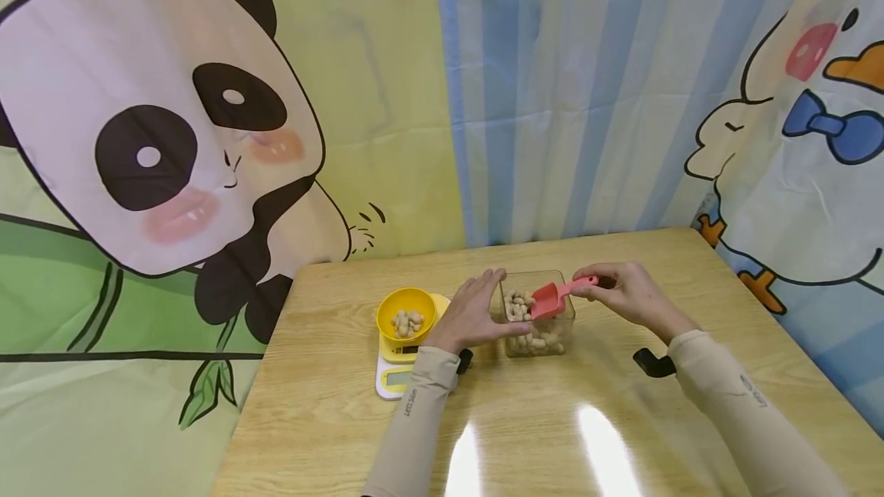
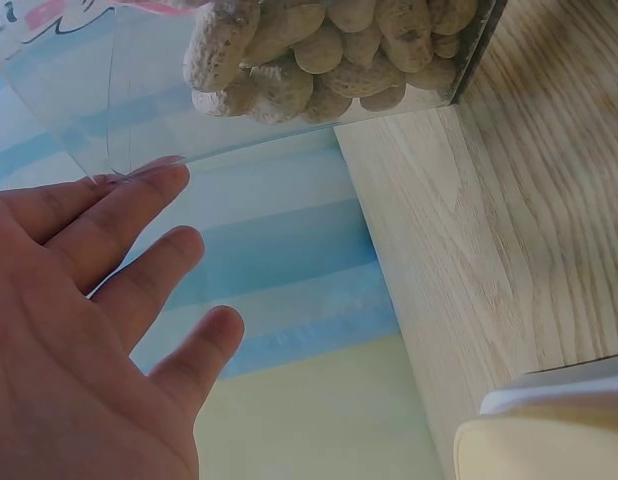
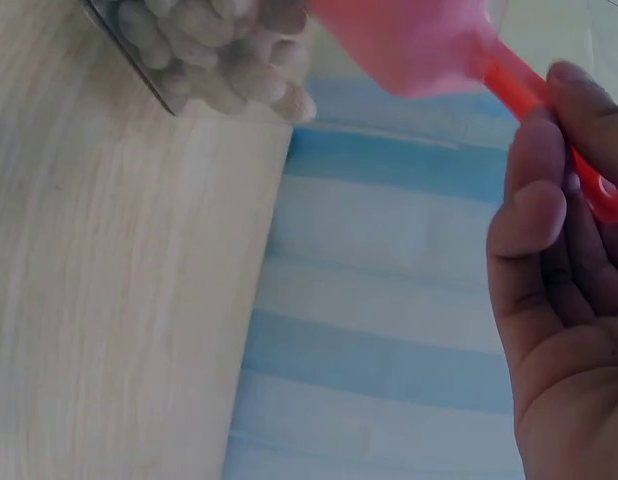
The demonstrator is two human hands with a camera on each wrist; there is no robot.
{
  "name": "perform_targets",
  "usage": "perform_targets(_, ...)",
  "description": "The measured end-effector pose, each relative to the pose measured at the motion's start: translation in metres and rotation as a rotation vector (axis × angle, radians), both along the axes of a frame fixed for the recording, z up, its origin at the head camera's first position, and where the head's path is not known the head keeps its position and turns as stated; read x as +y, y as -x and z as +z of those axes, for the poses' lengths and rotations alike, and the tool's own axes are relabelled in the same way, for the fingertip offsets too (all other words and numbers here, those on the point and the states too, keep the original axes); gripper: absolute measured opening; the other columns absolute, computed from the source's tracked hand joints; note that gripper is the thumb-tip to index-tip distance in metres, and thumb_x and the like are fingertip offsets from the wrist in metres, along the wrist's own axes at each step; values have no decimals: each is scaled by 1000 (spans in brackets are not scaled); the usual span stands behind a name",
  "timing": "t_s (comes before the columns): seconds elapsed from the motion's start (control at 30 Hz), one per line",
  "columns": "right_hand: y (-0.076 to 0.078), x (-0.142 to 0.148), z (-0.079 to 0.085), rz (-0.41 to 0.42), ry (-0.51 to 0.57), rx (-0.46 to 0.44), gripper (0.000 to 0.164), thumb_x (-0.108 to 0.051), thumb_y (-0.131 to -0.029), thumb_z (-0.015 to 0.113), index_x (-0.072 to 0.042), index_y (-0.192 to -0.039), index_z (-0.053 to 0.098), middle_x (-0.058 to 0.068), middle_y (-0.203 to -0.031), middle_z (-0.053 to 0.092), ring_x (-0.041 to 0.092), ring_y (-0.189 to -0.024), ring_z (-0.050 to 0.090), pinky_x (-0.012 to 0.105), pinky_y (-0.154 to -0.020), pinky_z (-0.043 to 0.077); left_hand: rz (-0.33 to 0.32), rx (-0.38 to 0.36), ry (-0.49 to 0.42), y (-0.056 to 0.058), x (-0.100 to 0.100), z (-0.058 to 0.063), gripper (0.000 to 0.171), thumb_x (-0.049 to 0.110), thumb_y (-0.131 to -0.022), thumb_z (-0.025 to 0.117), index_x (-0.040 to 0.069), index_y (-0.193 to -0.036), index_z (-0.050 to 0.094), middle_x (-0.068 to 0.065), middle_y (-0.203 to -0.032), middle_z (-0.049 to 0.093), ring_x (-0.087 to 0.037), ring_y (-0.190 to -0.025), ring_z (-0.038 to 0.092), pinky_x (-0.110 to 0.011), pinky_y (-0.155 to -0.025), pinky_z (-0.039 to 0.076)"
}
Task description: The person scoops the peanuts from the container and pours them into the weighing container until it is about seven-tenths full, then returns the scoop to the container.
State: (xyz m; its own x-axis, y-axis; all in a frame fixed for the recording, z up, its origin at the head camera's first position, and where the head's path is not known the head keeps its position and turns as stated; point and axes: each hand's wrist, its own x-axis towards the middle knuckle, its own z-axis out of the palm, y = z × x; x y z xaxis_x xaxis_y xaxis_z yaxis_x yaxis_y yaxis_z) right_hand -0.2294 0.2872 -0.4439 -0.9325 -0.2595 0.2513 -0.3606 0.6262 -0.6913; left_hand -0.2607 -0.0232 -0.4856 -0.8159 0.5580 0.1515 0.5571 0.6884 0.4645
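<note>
A clear plastic container (image 1: 539, 343) of unshelled peanuts (image 2: 319, 50) stands on the table. My left hand (image 1: 473, 313) is at its left side, fingers (image 2: 139, 210) fairly straight, fingertips touching the clear wall near the rim; in the head view the thumb stretches along the near side. In my right hand (image 1: 625, 297) the handle of a pink-red scoop (image 1: 549, 300) is pinched between thumb and fingers (image 3: 534, 220). The scoop's bowl is tilted inside the container's opening, beside the peanuts. Whether it holds any peanuts, I cannot tell.
Left of the container, a yellow bowl (image 1: 385, 322) with several peanuts sits on a white-and-yellow kitchen scale (image 1: 384, 382). The wooden table (image 1: 331, 420) ends at a curtain (image 1: 532, 98) printed with a panda and a white bird.
</note>
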Motion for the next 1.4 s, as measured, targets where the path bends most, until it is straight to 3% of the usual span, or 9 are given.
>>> perform_targets(0.2, -5, -9, 2, -46, -8, 98, 25, -26, -88, 81, -13, -109, 78, -5, -83, 72, 11, -65, 63, 26, -52, 53, 6, 12, -5, 1, -1, 2, 116, 87, -74, 60, 22, -163, 22, 0, -165, 29, -19, -152, 23, -39, -126, 13)
perform_targets(0.3, -4, -16, 7, 2, -78, 204, 22, -20, -87, 82, -10, -106, 78, -7, -79, 70, 8, -61, 57, 24, -51, 50, 7, 11, -4, 1, -1, 1, 117, 88, -74, 59, 23, -164, 21, 0, -165, 29, -19, -152, 23, -39, -126, 13)
perform_targets(0.4, -1, -21, 9, 66, -114, 252, 21, -18, -87, 82, -8, -106, 78, -7, -81, 70, 6, -62, 57, 24, -52, 50, 5, 8, -6, 1, 1, -1, 118, 89, -73, 57, 24, -164, 20, 2, -165, 29, -19, -153, 23, -40, -126, 12)
perform_targets(0.57, 4, -13, 3, 38, -2, 77, 31, -28, -90, 79, -8, -113, 77, -2, -90, 74, 11, -70, 67, 28, -57, 56, 0, 6, -13, 2, 3, -2, 117, 90, -73, 57, 26, -164, 20, 5, -165, 29, -19, -153, 22, -41, -126, 12)
perform_targets(0.73, 7, 1, -11, 7, 141, -89, 31, -33, -92, 77, -12, -116, 76, 3, -85, 74, 20, -71, 69, 32, -57, 57, 5, 10, -8, 1, 0, -1, 116, 88, -73, 60, 25, -163, 22, 5, -165, 29, -19, -152, 23, -41, -126, 13)
perform_targets(1.2, 2, 7, -32, 14, 269, -107, 24, -30, -95, 74, -14, -114, 76, 11, -80, 69, 26, -66, 60, 31, -53, 51, -3, 10, -1, 2, -1, -4, 116, 88, -74, 58, 24, -164, 21, 5, -165, 29, -18, -153, 22, -41, -126, 14)
perform_targets(1.4, -1, -6, -31, 7, 181, -54, 27, -31, -93, 76, -16, -116, 76, 6, -81, 71, 19, -64, 61, 29, -50, 48, 3, 5, 5, 0, -1, -3, 117, 90, -73, 56, 25, -164, 21, 4, -165, 28, -19, -153, 23, -41, -126, 13)
